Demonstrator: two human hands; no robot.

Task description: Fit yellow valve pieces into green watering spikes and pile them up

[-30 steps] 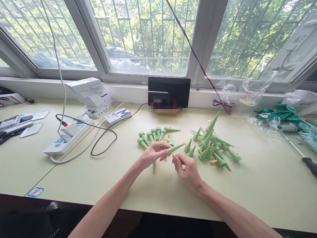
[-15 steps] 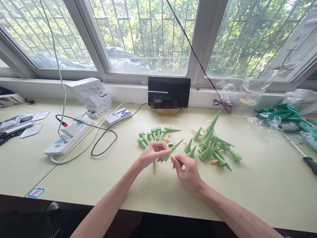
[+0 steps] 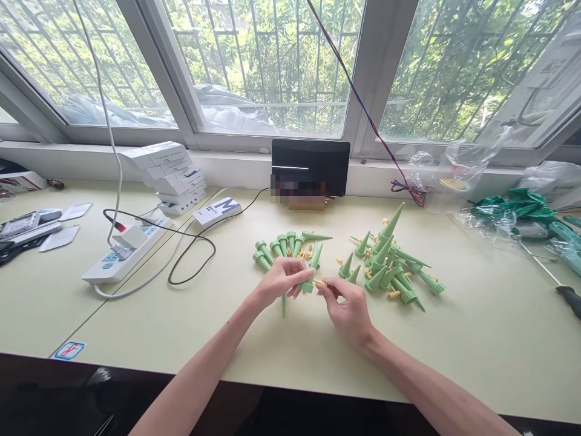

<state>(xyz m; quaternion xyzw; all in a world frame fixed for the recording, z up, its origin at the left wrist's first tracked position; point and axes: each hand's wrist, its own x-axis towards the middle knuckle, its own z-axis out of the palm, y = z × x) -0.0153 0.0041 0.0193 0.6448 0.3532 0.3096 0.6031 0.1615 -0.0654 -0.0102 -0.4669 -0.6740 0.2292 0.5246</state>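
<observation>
My left hand (image 3: 287, 278) is closed on a green plastic plant watering spike (image 3: 313, 266), its point slanting up and away and its capped end toward me. Between the thumb and fingertips of my right hand (image 3: 347, 306) is a small yellow valve (image 3: 320, 281), close to the spike's side; whether the two touch is hard to see. Behind my left hand lie several green spikes (image 3: 282, 243) with loose yellow valves (image 3: 307, 255) among them. To the right is a pile of spikes (image 3: 385, 266), many with yellow valves attached.
A power strip (image 3: 131, 248) with cables lies to the left, near stacked white boxes (image 3: 175, 175) and a flat white box (image 3: 216, 212). A dark-screened tablet (image 3: 310, 166) stands by the window. At right are green plastic bundles (image 3: 512, 212) and a screwdriver (image 3: 569, 300).
The spike in my left hand has turned from leaning right to pointing more upright. My right hand has shifted slightly right, and more of the yellow valve shows.
</observation>
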